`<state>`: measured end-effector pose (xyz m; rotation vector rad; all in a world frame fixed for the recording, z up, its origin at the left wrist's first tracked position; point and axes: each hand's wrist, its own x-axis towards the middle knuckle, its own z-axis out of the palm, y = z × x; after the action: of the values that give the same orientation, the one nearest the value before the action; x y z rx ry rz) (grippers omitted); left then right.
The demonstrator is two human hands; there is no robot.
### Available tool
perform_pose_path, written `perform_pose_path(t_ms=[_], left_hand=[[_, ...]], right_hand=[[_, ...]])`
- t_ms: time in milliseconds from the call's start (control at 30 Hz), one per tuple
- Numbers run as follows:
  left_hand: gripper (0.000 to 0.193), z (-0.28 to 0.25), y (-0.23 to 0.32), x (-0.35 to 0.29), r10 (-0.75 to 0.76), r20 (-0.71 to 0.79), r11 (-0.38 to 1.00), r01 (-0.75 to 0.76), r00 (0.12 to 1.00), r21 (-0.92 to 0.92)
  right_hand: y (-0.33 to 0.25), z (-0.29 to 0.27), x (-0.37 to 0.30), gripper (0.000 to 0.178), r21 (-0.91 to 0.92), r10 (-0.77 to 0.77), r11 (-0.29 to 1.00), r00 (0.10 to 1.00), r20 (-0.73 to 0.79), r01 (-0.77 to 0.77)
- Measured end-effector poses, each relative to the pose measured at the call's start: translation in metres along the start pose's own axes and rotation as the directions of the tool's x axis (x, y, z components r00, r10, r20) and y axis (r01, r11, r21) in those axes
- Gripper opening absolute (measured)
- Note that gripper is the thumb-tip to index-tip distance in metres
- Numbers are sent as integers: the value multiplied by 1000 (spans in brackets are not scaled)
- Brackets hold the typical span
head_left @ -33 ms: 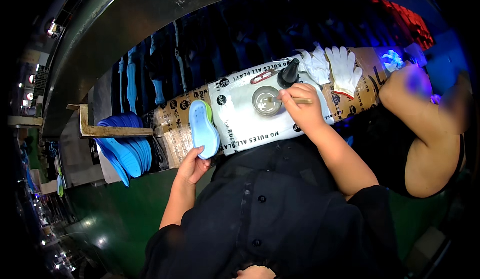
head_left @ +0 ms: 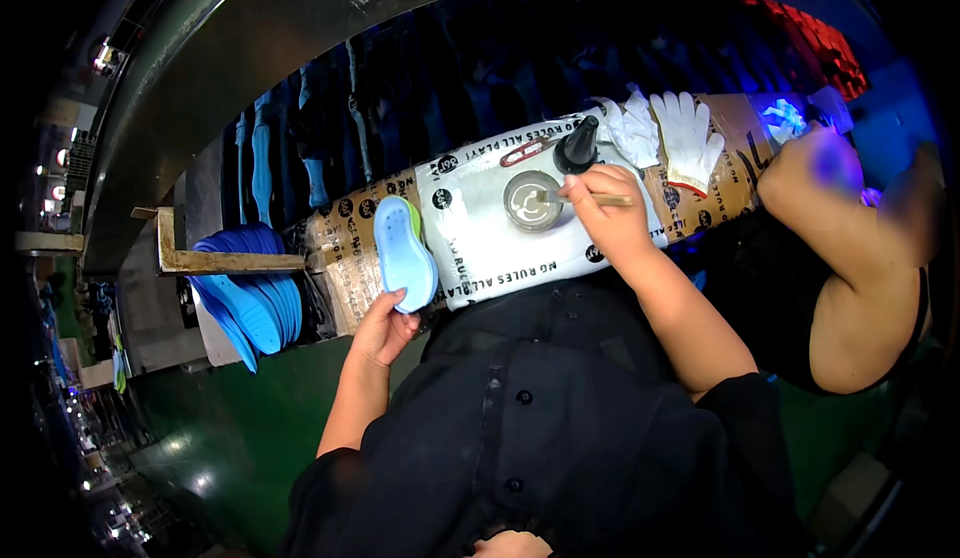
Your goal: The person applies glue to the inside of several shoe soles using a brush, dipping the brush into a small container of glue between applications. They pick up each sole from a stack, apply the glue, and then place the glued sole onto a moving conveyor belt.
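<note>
My left hand [head_left: 386, 329] grips the lower end of a light-blue shoe sole [head_left: 407, 255], thumb on its upper face. The sole has a raised rim, and a strip of green shows along its right edge. In my right hand [head_left: 610, 213] is a brush [head_left: 612, 199] with a pale wooden handle, pinched between thumb and fingers. Its tip reaches over a round jar [head_left: 532, 217] with whitish liquid streaks inside. A black cone-topped bottle [head_left: 576, 146] stands just behind the jar, next to a red-handled tool [head_left: 523, 153], whose kind I cannot make out.
White printed sheeting [head_left: 480, 243] covers the middle of a cardboard-topped bench [head_left: 345, 278]. White gloves [head_left: 688, 140] lie at its right. Several blue soles [head_left: 262, 308] are stacked left, by a metal bracket [head_left: 230, 263]. Another person's arm [head_left: 830, 218] is at right; dark racks stand behind.
The sole in my left hand has shifted slightly left and turned a little, with less green showing. The brush in my right hand has moved slightly right.
</note>
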<state>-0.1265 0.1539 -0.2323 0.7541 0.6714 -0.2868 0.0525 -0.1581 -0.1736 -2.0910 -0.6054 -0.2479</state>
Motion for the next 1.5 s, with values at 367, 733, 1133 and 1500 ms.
perform_pose_path(t_ms=[367,733,1133,1500], left_hand=[[43,99,18,-22,629,153,632,-615,763,471],[41,139,10,-18,776,251,425,-774,579,470],[53,139,-3,-8,831,408,156,-863,378,481],[52,137,-7,-6,854,436,42,-872,285,488]], right_hand=[[-17,-7,-10,30,96,129,989,983,-131,-117],[-23,-31,-27,41,586,481,756,854,-197,-290],[-83,-35,-31,27,331,-123,932,987,-101,149],[-89,-19,-27,21,184,-248,949,967,-65,256]])
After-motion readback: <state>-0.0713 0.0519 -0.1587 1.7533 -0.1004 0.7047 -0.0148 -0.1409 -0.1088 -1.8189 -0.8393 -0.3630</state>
